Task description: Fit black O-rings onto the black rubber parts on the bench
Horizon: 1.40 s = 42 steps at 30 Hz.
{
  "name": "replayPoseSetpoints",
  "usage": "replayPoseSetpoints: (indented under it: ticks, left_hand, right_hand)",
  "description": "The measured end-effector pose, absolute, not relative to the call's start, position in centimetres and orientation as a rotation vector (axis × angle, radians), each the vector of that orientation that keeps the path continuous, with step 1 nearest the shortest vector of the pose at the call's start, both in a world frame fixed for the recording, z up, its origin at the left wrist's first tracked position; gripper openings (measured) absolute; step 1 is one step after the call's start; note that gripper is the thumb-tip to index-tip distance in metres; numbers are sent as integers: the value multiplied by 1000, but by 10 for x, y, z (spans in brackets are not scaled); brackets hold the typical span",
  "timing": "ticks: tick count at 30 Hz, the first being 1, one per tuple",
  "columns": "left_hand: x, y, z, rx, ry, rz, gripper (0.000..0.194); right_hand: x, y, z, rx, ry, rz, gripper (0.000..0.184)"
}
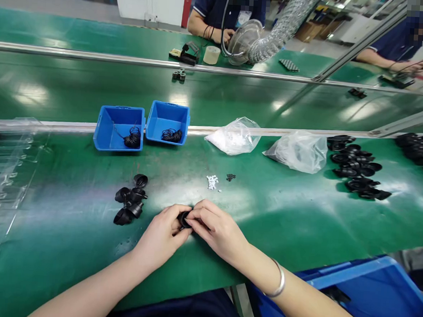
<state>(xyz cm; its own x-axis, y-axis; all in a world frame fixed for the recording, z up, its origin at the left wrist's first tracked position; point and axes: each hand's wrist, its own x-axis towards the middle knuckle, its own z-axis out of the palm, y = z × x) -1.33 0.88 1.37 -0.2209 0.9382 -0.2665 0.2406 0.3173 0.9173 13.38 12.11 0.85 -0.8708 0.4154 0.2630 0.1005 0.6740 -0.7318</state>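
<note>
My left hand (pixel 162 233) is closed around a small black round plastic part (pixel 184 219) whose hollow side faces up. Fingertips of my right hand (pixel 219 230) are pinched together at the rim of that part; whatever they may hold is hidden. Beyond my hands lie a small heap of tiny white pieces (pixel 212 181) and a cluster of tiny black pieces (pixel 231 177). Several black cup-shaped parts (pixel 135 209) rest on the green table (pixel 74 236) to the left of my left hand.
Two blue bins (pixel 102 129) with coiled black rings or cords stand behind. Plastic bags (pixel 239 136) lie to their right, then rows of black parts (pixel 356 160). Clear trays (pixel 6 174) sit left; a blue crate (pixel 378 293) is lower right. Two people work across the belt.
</note>
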Motion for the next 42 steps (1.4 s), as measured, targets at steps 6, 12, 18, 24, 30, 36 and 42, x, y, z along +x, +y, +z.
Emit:
replayPoseSetpoints:
  ticks: [6, 12, 18, 24, 30, 36, 42]
  left_hand:
    - [-14, 8, 9, 1031, 1654, 982, 29]
    - [-13, 9, 9, 1007, 1656, 997, 33]
    - [-15, 10, 12, 961, 1641, 977, 36]
    - [-16, 10, 15, 946, 1647, 966, 34]
    - [-16, 11, 16, 963, 1647, 993, 33]
    - [-15, 11, 13, 1000, 1670, 981, 36]
    - [-16, 10, 10, 1020, 1666, 992, 38]
  right_hand:
    - [134, 121, 8, -396, -2491, 960, 12]
    - [141, 111, 2, -338, -2557, 782, 22]
    - [152, 106, -7, -229, -2622, 585, 52]
    - [151, 107, -8, -248, -2597, 640, 54]
    - [153, 106, -7, -141, -2645, 490, 62]
    - [148, 108, -1, -77, -2684, 390, 64]
    - [147, 109, 1, -175, -2724, 504, 54]
